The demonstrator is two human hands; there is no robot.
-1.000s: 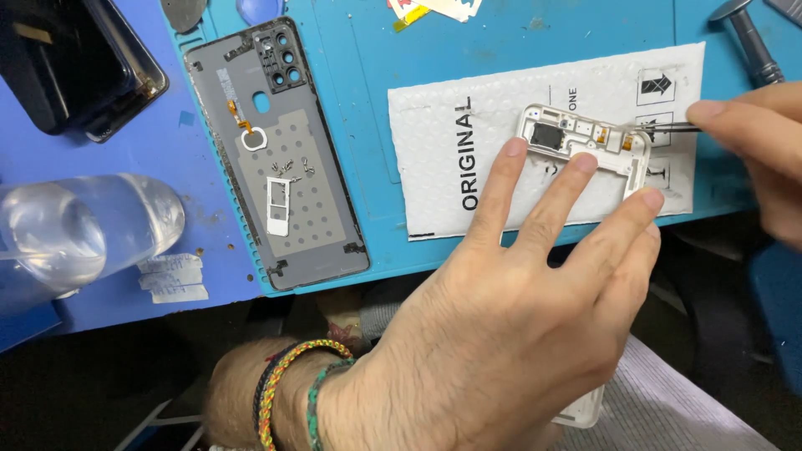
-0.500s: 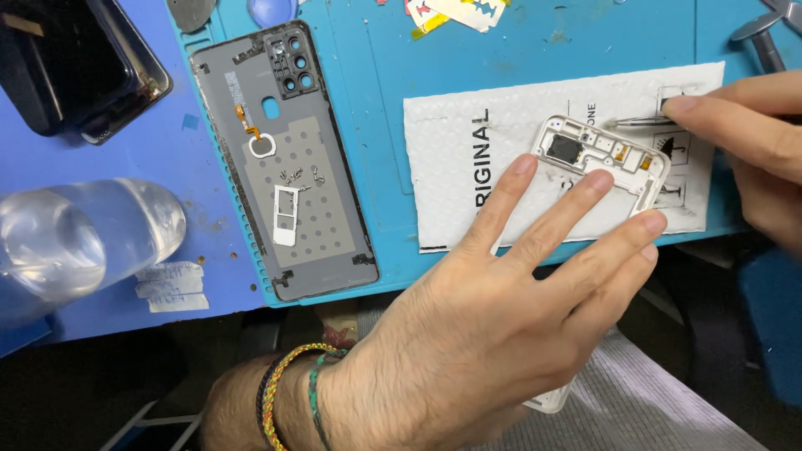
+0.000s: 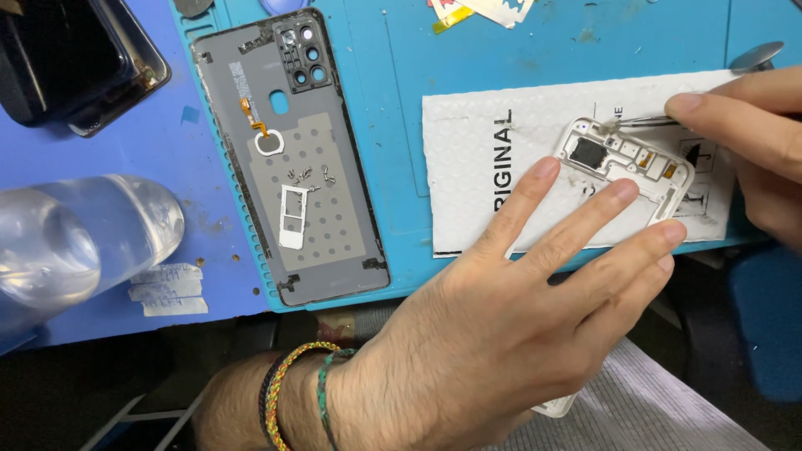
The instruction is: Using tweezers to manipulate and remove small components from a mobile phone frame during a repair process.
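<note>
A blue tabletop [image 3: 125,142] carries a teal work mat [image 3: 501,58]. On the mat, at about ten o'clock from the left hand [image 3: 501,334], lies a grey phone back cover [image 3: 292,150], long axis running twelve to six, camera holes at the top. At two o'clock from that hand sits a white padded envelope [image 3: 484,159], and on it the white phone frame [image 3: 626,163], long axis slanting from ten to four o'clock. The left hand's fingers [image 3: 585,221] lie spread and flat, pressing the frame's near edge. The right hand [image 3: 752,142] is pinched around thin tweezers [image 3: 643,123], whose tip points toward nine o'clock, touching the frame's upper edge.
</note>
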